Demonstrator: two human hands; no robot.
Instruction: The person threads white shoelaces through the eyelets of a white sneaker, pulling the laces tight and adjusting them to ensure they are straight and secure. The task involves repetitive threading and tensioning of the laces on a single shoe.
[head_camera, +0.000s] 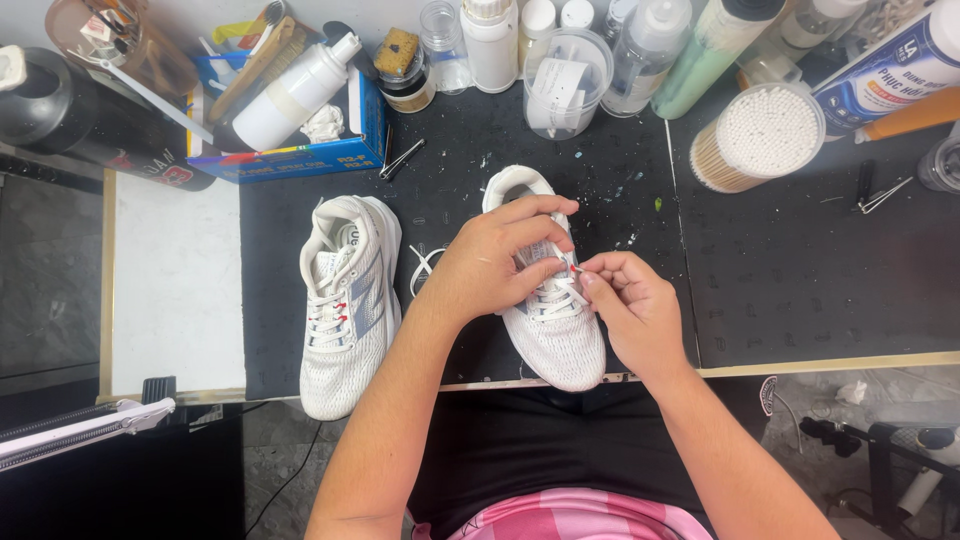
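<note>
Head view: both hands work the white lace (560, 292) on the right sneaker (553, 330), toe toward the table (800, 290) edge — left hand (497, 262) pressing the tongue, right hand (630, 300) pinching the red-tipped lace end. Lacing appears partly done; the left sneaker (345, 300) lies beside it, already laced.

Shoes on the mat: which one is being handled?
The right-hand shoe: both hands grip its lace. The other shoe lies untouched to its left.

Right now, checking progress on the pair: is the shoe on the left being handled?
No: both hands, left hand and right hand, work the lace on the right shoe; the left shoe lies untouched.
</note>
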